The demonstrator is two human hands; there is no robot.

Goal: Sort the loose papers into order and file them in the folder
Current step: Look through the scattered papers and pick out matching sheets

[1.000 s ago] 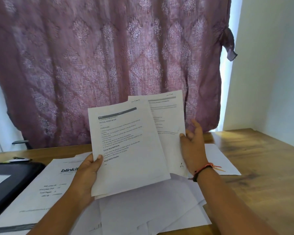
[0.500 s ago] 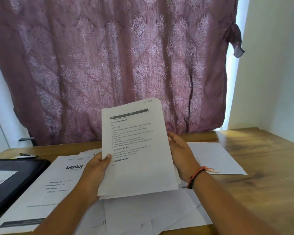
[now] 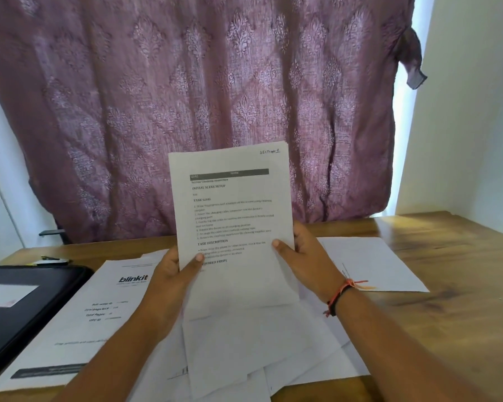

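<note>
While the left hand [image 3: 172,274] and right hand [image 3: 305,256] each pinch a side edge of the stack [image 3: 233,216], it stands upright, well to the right of the folder [image 3: 26,303] lying flat on the desk [image 3: 447,314]. Left hand's nearer the folder, I'd say. More loose sheets [image 3: 259,343] lie right of the folder.

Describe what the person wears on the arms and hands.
Both forearms are bare, no sleeves in view. The right wrist carries a black band and a red-orange thread with loose ends. The left hand and right hand show no rings, gloves or watch.
</note>
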